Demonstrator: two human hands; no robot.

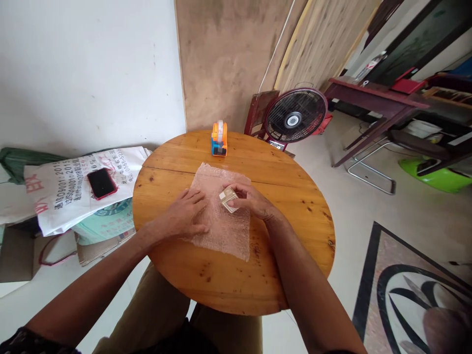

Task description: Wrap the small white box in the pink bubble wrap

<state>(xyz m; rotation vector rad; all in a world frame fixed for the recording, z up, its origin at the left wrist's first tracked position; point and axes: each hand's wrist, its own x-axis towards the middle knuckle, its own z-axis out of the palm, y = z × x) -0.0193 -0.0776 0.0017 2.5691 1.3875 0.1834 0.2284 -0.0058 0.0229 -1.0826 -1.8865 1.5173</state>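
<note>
Now the right hand [253, 201] holds a small box [226, 198], contents hidden.

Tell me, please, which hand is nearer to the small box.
Right. The right hand holds the small box between thumb and fingers. The left hand lies on the bubble wrap, left of the box and not touching it.

A white wall [92, 73] beside a brown board [224, 59]; past the round wooden table [291, 191], a fan [295, 118] (round too) near a dark red table [379, 92], over pale floor [324, 179]
</note>
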